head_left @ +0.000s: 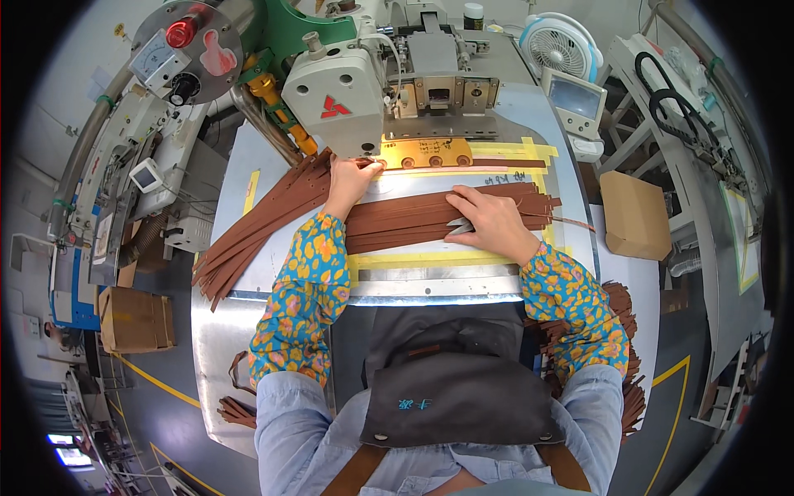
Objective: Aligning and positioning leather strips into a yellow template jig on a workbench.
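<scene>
The scene is brightly and evenly lit from overhead, with no hard shadows; only soft, short ones sit under the left hand (351,183) and right hand (490,221). The metal bench (430,285) shows a mild pale sheen toward 12 o'clock and along its front lip, without blown-out glare. Focus is sharp in the centre and softens toward the rim. Fisheye distortion bends straight edges outward, strongest at 3 and 9 o'clock. A black vignette closes the corners, with a thin red fringe along the rim at 9 o'clock.
</scene>
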`<act>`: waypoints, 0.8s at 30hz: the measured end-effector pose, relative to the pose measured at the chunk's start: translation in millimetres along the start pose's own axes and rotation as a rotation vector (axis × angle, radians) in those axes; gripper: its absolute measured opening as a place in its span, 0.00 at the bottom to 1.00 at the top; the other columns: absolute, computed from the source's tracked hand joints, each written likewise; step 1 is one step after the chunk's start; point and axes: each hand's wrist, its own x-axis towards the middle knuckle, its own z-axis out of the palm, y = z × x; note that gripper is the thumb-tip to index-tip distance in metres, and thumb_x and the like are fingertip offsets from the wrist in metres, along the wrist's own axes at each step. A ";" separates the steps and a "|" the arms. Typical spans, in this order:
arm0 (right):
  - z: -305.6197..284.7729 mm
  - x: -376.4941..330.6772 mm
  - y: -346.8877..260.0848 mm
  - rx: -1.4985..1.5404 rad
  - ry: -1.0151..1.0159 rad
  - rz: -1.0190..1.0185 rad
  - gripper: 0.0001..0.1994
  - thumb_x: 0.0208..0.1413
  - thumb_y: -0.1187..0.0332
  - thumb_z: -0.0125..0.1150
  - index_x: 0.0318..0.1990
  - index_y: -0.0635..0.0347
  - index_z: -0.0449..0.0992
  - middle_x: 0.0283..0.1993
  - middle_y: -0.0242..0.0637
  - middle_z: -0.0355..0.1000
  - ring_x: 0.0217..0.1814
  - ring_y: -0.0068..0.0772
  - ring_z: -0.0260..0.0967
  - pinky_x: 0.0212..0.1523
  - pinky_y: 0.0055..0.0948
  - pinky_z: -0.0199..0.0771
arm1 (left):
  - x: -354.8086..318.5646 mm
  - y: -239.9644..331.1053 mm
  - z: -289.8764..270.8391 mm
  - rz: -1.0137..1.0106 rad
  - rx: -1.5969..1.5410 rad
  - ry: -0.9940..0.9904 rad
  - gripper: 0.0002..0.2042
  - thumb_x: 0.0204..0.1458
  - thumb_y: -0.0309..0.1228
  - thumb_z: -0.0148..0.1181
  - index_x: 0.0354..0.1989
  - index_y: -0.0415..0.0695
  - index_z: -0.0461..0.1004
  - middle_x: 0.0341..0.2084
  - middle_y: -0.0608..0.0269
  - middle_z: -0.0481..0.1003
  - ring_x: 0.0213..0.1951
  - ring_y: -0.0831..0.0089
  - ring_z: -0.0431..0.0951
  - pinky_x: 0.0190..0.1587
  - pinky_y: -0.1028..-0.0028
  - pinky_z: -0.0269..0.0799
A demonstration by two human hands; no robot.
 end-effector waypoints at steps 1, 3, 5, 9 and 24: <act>-0.1 -1.0 1.1 -0.001 -0.002 0.004 0.31 0.46 0.46 0.68 0.51 0.60 0.73 0.57 0.41 0.69 0.42 0.39 0.77 0.38 0.33 0.78 | -0.1 5.1 -0.3 -0.054 0.093 -0.020 0.13 0.44 0.39 0.68 0.33 0.42 0.83 0.31 0.53 0.79 0.41 0.56 0.74 0.52 0.61 0.61; -1.1 -1.8 2.4 0.000 -0.011 0.017 0.31 0.46 0.46 0.68 0.51 0.60 0.73 0.57 0.40 0.69 0.42 0.39 0.77 0.37 0.33 0.78 | -5.3 14.8 -2.3 -0.108 0.187 -0.042 0.11 0.45 0.37 0.67 0.32 0.43 0.83 0.32 0.54 0.79 0.42 0.56 0.73 0.52 0.60 0.61; -1.7 -0.9 2.8 0.002 -0.006 0.013 0.31 0.46 0.46 0.68 0.51 0.60 0.73 0.56 0.40 0.69 0.42 0.39 0.77 0.37 0.32 0.78 | -16.5 16.4 -9.6 0.118 0.494 0.066 0.09 0.49 0.32 0.64 0.30 0.38 0.80 0.30 0.55 0.78 0.44 0.59 0.73 0.48 0.64 0.65; -1.0 -2.9 6.0 -0.008 0.008 0.003 0.31 0.46 0.46 0.68 0.51 0.60 0.73 0.56 0.40 0.69 0.42 0.39 0.77 0.37 0.32 0.78 | -26.6 27.3 -21.4 0.140 0.488 0.056 0.07 0.49 0.31 0.62 0.27 0.40 0.76 0.28 0.57 0.74 0.48 0.56 0.67 0.51 0.62 0.59; -0.1 -0.2 3.6 0.000 -0.014 0.024 0.31 0.46 0.45 0.68 0.51 0.60 0.73 0.56 0.41 0.70 0.42 0.39 0.77 0.38 0.33 0.78 | -22.7 32.3 -25.2 -0.301 -0.437 -0.132 0.03 0.57 0.24 0.54 0.33 0.37 0.70 0.23 0.70 0.73 0.22 0.85 0.69 0.24 0.84 0.64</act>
